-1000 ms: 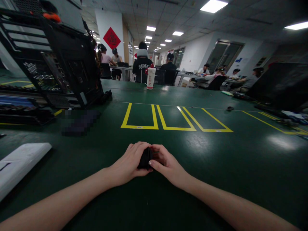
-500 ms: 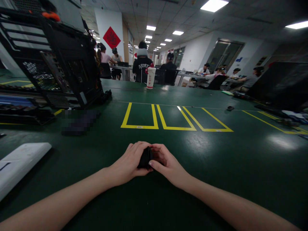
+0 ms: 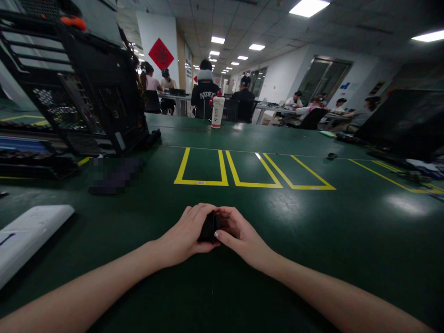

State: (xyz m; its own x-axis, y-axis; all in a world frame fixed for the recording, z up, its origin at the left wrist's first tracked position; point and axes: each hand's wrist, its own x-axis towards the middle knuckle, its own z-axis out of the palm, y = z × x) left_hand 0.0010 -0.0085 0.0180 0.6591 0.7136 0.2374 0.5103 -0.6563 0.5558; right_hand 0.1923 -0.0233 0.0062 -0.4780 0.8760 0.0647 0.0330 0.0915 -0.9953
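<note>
On the green table (image 3: 312, 240) | left hand (image 3: 185, 236) and right hand (image 3: 243, 238) clamp fingers round small black object (image 3: 209, 227) | step: gripping it between them | next: needs steady, even pressure.

Legible text is showing in few places. A seated person's dark top (image 3: 204, 98), at the far end of the green table (image 3: 312, 222), is carrying white block lettering across the back; it is reading roughly as "ADDICT", though the letters are too small to confirm. A red diamond sign (image 3: 161, 54) is hanging on the white pillar and is bearing a dark character, not resolvable at this size. A white bottle (image 3: 217, 112) standing on the table is showing small red markings, unreadable. A blue sign (image 3: 344, 86) beside the glass door is appearing only as a blur. One patch on the table is pixelated.
</note>
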